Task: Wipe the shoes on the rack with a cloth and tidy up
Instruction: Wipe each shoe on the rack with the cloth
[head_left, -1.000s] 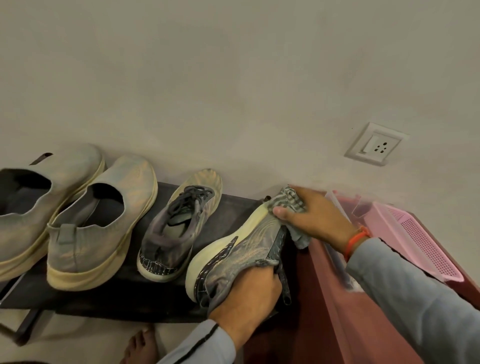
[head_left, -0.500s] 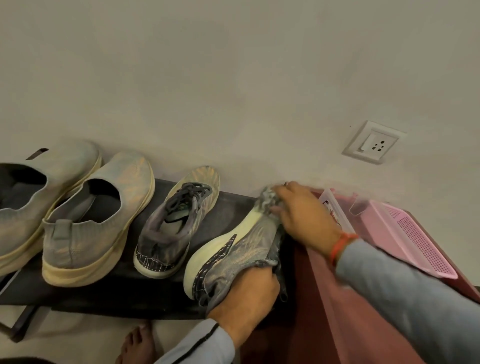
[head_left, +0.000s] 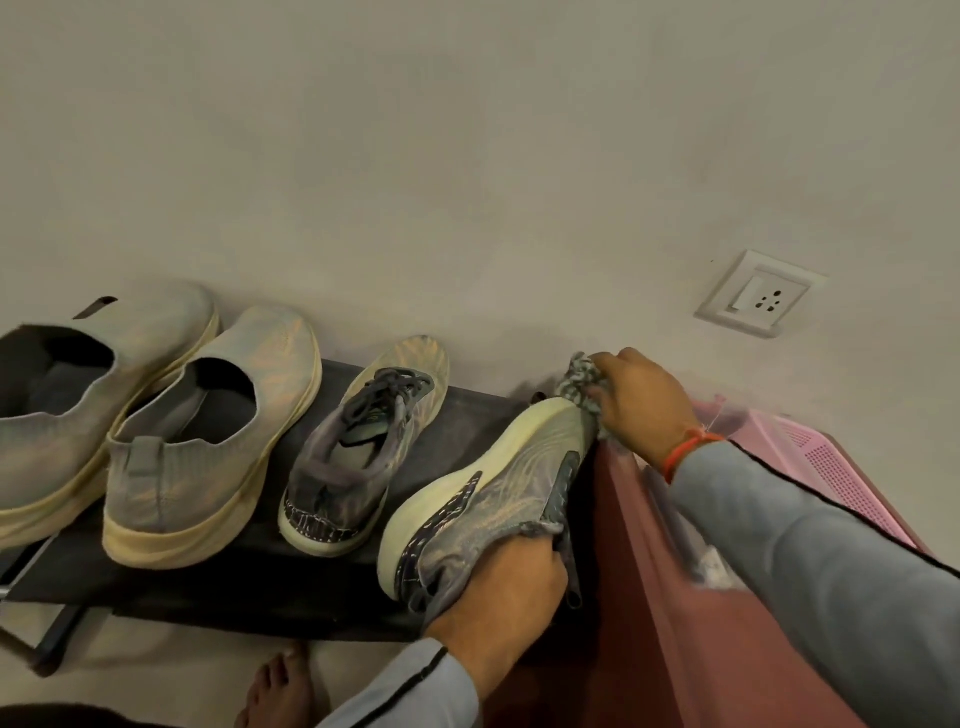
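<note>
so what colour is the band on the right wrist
Orange-red band, on the right wrist in the head view.

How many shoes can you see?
4. Two pale slip-ons sit at the rack's left end, a laced sneaker stands in the middle, and the left hand holds a tilted sneaker at the right. Others may be out of view.

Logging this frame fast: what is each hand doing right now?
Left hand: closed, gripping the heel end of the tilted sneaker.
Right hand: closed, holding the cloth against that sneaker's toe.
</note>
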